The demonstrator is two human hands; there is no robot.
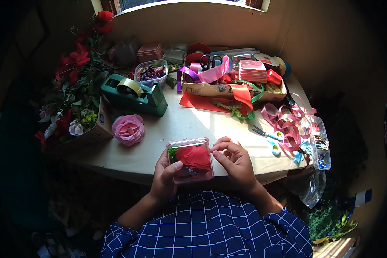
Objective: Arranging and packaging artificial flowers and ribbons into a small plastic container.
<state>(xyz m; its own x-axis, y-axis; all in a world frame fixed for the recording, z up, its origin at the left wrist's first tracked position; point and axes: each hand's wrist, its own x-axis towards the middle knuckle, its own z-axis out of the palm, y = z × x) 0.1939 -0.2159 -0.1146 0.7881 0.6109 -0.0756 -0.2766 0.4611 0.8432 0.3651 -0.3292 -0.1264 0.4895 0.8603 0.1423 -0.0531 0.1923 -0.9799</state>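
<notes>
My left hand (166,174) holds a small square box (209,178) with a clear plastic lid and a pink base, its thumb across the lid. Through the lid show a red artificial flower (193,157), a bit of green foliage (172,152) and some beads low in the box. Beside the box's right edge is my right hand (233,159), its fingers bent and the thumb near the index finger. Whether those fingertips touch the edge or pinch something thin, I cannot tell. A pink artificial rose (128,130) lies on the table to the left of the box.
A green tape dispenser (135,100) stands behind the rose, near a tub of beads (151,73). The cardboard box (196,88) holds ribbons and black-handled scissors. Blue-handled scissors (272,143), pink ribbon (291,138) and a compartment case (322,145) lie right. Artificial flowers (72,69) fill the left.
</notes>
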